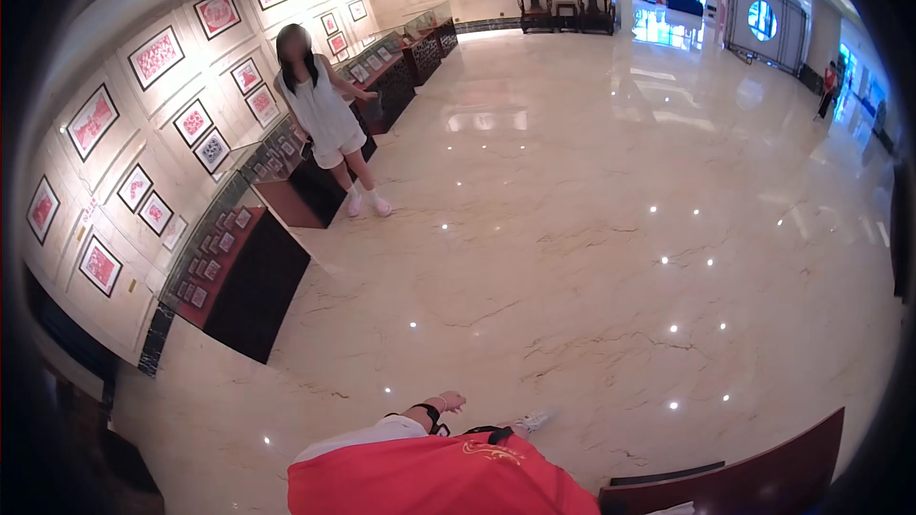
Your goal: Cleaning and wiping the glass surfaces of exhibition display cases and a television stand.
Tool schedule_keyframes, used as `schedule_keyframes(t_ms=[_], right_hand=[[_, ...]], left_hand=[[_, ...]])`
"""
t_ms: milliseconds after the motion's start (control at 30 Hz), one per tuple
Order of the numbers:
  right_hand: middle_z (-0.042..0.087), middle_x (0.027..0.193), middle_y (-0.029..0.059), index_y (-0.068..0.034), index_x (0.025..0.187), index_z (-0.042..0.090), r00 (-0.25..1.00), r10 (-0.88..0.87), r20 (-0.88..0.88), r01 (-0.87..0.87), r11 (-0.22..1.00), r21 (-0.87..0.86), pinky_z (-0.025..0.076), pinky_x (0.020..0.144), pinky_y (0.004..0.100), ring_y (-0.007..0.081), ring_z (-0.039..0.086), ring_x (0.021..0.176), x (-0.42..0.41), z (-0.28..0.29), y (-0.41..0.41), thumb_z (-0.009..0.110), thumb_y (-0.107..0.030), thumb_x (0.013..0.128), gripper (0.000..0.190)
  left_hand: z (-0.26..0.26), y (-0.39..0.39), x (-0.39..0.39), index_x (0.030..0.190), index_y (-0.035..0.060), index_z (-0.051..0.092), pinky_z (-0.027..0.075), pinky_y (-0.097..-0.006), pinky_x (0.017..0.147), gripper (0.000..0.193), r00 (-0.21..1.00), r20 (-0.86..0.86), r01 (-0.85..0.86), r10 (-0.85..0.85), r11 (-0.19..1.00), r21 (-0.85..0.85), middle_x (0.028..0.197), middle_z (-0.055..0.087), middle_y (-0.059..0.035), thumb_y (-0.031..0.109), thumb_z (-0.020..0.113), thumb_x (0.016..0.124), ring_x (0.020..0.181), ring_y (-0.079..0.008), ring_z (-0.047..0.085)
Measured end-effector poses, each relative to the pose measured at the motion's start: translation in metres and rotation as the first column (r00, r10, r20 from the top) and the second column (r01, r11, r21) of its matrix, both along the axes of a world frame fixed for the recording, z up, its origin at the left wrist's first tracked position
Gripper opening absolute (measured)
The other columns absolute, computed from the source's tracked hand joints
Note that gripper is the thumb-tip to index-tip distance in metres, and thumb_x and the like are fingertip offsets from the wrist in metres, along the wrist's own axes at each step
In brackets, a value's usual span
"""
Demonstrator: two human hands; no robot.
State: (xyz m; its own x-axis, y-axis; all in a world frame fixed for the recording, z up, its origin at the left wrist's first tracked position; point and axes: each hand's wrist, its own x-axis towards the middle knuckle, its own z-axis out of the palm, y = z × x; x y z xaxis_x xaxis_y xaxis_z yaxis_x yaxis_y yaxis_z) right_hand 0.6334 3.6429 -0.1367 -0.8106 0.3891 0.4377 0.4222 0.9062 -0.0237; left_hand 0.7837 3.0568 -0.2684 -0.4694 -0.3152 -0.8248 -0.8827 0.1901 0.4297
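My left hand (pixel 452 401) is in the lower middle of the head view, past a white sleeve (pixel 365 436). Its fingers look loosely curled, too small to make out clearly, and I see no object in them. A black strap (pixel 429 415) circles the forearm, and a thin band sits at the wrist. Below lies the red vest (pixel 429 476) I wear, with a gold pattern on it. One pale shoe (pixel 535 420) shows beyond the vest, over the polished marble floor (pixel 501 286). My right hand is out of view.
Glass display cases (pixel 229 279) holding small framed pieces line the left wall, under framed red pictures (pixel 156 57). A person (pixel 322 107) in white stands beside them. Two wooden chairs (pixel 535 11) stand far back. A dark red panel (pixel 744 465) rises at lower right.
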Motion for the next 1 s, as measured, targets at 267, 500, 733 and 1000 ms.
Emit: schedule_keyframes(t_ms=[267,500,733,1000], right_hand=[[0.049,0.13,0.0164,-0.004,0.126,0.051,1.0,-0.025,0.011,0.025,1.0,0.0,0.036,0.099,0.0437,0.0355,0.046,0.119,-0.011,0.003,-0.013,0.057,-0.028,0.087,0.046],[0.049,0.131,0.0151,-0.004,0.126,0.051,0.994,-0.106,0.018,0.107,0.994,-0.026,0.036,0.099,0.0433,0.0348,0.046,0.119,0.004,-0.007,0.002,0.057,-0.029,0.088,0.046],[0.048,0.132,0.0138,-0.005,0.126,0.051,0.968,-0.241,0.066,0.246,0.966,-0.079,0.036,0.099,0.0428,0.0342,0.046,0.119,0.041,-0.033,0.041,0.056,-0.03,0.089,0.046],[0.04,0.139,0.0168,-0.006,0.135,0.042,0.881,-0.451,0.144,0.464,0.882,-0.082,0.03,0.106,0.0414,0.0342,0.038,0.127,0.04,-0.067,0.028,0.041,-0.018,0.096,0.041]], left_hand=[[0.002,-0.025,-0.094,0.114,0.005,0.061,0.053,-0.0327,0.072,0.04,0.981,-0.152,0.121,-0.124,0.992,-0.025,0.102,0.067,-0.0124,0.032,0.046,0.088,0.081,-0.0206,0.066],[0.029,-0.075,-0.101,0.108,0.001,0.062,0.052,-0.0375,0.069,0.045,0.901,0.17,0.408,-0.4,0.913,-0.015,0.099,0.067,-0.0139,0.036,0.046,0.084,0.077,-0.0244,0.066],[0.008,-0.107,-0.153,0.098,-0.002,0.066,0.051,-0.0376,0.072,0.044,0.791,0.32,0.578,-0.521,0.809,-0.111,0.093,0.069,-0.0128,0.035,0.044,0.086,0.08,-0.0239,0.067],[0.043,-0.02,-0.253,0.111,0.0057,0.061,0.047,-0.0376,0.087,0.041,0.553,0.009,0.813,-0.833,0.538,-0.224,0.103,0.067,-0.0126,0.035,0.047,0.087,0.096,-0.0268,0.064]])
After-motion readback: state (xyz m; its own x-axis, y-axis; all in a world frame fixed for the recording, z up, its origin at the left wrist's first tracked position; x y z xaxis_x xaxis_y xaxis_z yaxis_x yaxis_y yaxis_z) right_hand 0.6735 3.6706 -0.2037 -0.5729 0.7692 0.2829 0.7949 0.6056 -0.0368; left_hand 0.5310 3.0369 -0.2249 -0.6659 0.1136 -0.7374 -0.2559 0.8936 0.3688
